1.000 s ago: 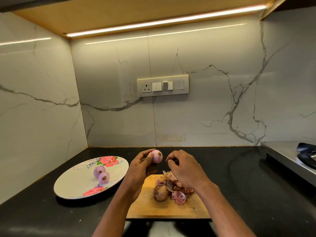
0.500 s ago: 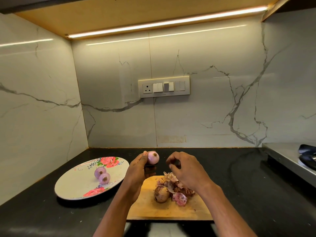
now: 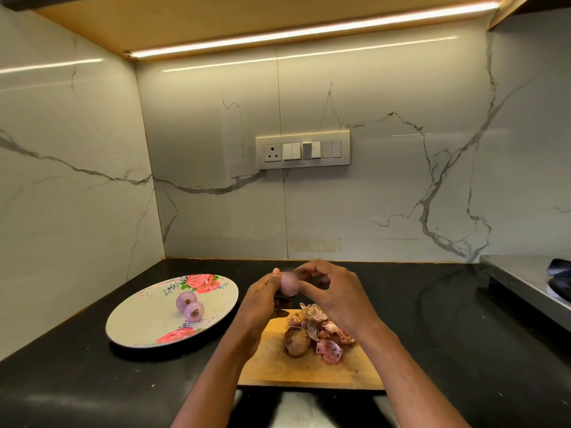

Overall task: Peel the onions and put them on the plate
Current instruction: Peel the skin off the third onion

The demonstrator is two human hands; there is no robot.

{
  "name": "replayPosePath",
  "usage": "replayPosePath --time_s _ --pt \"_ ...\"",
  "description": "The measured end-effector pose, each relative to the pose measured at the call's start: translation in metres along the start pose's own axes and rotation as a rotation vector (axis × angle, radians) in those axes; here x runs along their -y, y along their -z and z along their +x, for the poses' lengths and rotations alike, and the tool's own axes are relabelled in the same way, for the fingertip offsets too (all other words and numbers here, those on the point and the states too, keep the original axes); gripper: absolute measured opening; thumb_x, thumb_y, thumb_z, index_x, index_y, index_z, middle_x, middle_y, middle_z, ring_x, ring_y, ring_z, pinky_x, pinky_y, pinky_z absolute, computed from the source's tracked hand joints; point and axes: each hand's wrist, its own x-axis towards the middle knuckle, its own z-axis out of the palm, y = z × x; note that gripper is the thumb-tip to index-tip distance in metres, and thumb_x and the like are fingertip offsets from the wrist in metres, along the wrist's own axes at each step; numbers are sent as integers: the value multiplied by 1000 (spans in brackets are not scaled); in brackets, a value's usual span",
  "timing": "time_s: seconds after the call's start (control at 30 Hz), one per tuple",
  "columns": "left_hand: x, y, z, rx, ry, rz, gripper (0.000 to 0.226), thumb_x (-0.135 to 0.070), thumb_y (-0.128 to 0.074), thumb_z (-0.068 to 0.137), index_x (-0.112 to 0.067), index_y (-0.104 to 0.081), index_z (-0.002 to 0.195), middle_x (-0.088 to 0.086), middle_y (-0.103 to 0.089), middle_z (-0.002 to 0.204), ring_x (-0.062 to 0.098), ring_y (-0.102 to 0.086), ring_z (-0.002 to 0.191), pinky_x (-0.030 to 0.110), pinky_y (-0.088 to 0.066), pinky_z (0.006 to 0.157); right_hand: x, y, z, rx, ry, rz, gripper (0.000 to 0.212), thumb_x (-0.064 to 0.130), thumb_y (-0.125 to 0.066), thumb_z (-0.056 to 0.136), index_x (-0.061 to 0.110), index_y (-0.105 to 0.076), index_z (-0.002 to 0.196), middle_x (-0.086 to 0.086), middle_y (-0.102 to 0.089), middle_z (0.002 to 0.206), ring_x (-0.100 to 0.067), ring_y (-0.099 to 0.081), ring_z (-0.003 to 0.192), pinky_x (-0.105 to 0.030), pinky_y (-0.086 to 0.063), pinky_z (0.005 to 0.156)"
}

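A pale pink peeled onion [image 3: 289, 284] is held above the far end of the wooden cutting board [image 3: 309, 370]. My left hand [image 3: 259, 304] grips it from the left, and the fingers of my right hand [image 3: 333, 291] pinch it from the right. An unpeeled brown onion [image 3: 296, 342] lies on the board beside a heap of onion skins [image 3: 324, 332]. Two peeled onions [image 3: 190, 305] rest on the floral plate [image 3: 148, 329] to the left.
The black countertop [image 3: 448, 319] runs to marble walls at the back and left. A switch panel [image 3: 302, 149] is on the back wall. A steel stove edge [image 3: 525, 282] lies at the right. The counter's front edge is just below the board.
My right hand has moved left and closed its fingers on the onion that my left hand holds. The onion has turned, so its root end no longer shows.
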Motion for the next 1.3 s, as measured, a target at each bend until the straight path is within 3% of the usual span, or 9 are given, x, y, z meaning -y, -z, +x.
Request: replayPosePath --time_s 0.17,0.4,0.67,0.83,1.0,1.17,1.3 --pt "0 -1 -1 10 -3 8 35 -40 -31 108 -24 -62 101 9 -64 106 21 -62 97 32 -54 81 0 1 -1 -12 33 -30 15 30 -73 89 30 -76 104 17 -71 98 0 -61 96 -12 -46 79" --pt "1 0 0 -10 13 -9 36 -42 -32 108 -22 -61 101 14 -63 106 23 -60 92 36 -54 82 -1 2 -2 -6 91 -151 25 18 -64 97 33 -69 116 15 -69 113 -1 -60 105 -16 -48 92" --pt "2 2 1 7 -5 26 37 -43 -29 108 -26 -62 102 10 -64 109 23 -62 101 34 -55 83 4 1 -3 27 94 -137 25 35 -73 89 31 -71 113 15 -69 110 0 -60 99 -9 -45 81" --pt "3 1 2 -9 -7 53 42 -45 -28 107 -21 -62 100 12 -62 104 21 -59 91 33 -53 80 -1 2 -2 19 113 -176 21 23 -69 94 33 -72 112 15 -71 109 0 -63 102 -21 -53 92" --pt "3 2 3 -8 -4 55 40 -45 -29 107 -20 -60 105 13 -61 104 19 -57 86 31 -53 75 -5 3 -2 -6 113 -213 27 15 -62 96 32 -69 115 14 -66 116 -1 -59 104 -18 -51 92" --pt "4 2 4 -7 -23 78 40 -47 -33 106 -20 -61 117 7 -63 105 15 -61 87 28 -52 73 -3 -1 -2 55 94 -152 30 32 -73 89 33 -65 119 16 -65 112 0 -59 99 -15 -48 85" --pt "6 3 5 -50 -31 89 37 -50 -41 102 -18 -56 114 9 -66 106 18 -66 87 28 -53 71 -2 -2 -3 77 75 -125 37 39 -78 84 33 -66 118 20 -66 109 6 -59 93 -6 -44 73"
